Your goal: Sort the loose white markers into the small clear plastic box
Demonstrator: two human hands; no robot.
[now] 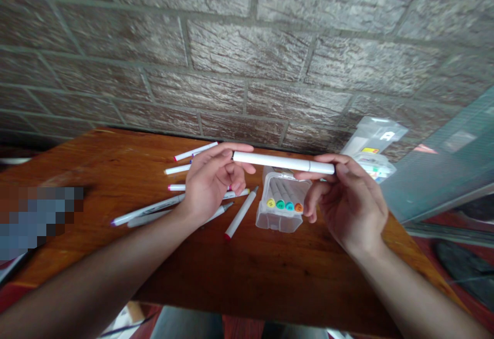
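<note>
1. Big backdrop first: a grey-brown wall of rough brick [247,82] fills the top of the frame.
2. Below it, a reddish-brown wooden table [293,272] spans the middle and lower frame.
3. Right of centre, the right hand [353,205] pinches one end of a white, cylindrical marker with dark ends [270,161].
4. Left of centre, the left hand [210,182] grips the other end, thumb and fingers on it!
5. Behind the right hand, a clear plastic container [374,136] stands at the right.
6. Just below the held marker, a clear plastic box [280,221] sits near centre.
7. The marker itself lies almost level in mid-frame, raised between both hands.
8. Loose white markers with coloured ends [241,213] scatter around the left hand, centre-left.
9. Smallest of all: yellow, green, blue and orange round marker ends [280,204] line up in the box.
</note>
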